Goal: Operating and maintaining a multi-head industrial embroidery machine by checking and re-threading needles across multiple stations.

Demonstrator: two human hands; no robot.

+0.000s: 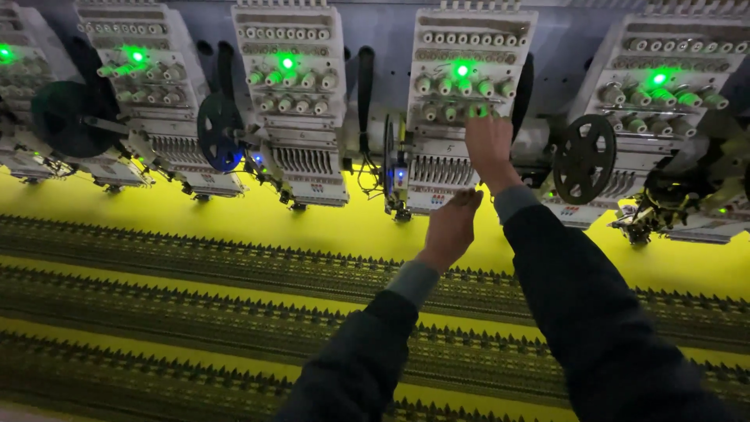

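Above yellow fabric [328, 227], right hand [489, 144] touching white embroidery head [461, 94], green-lit

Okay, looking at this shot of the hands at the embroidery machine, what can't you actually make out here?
Head view only:
- Right hand fingertips: blurred against the knobs of the embroidery head, so what they touch is unclear.
- Left hand: seen from the back, so the palm and anything in it are hidden.
- Needles under that head: too small and dark.
- Far-left head: cut off by the frame edge.
- Stitched pattern on the yellow fabric: too fine to read.

machine heads [461, 101] behind patterned cloth [234, 312]
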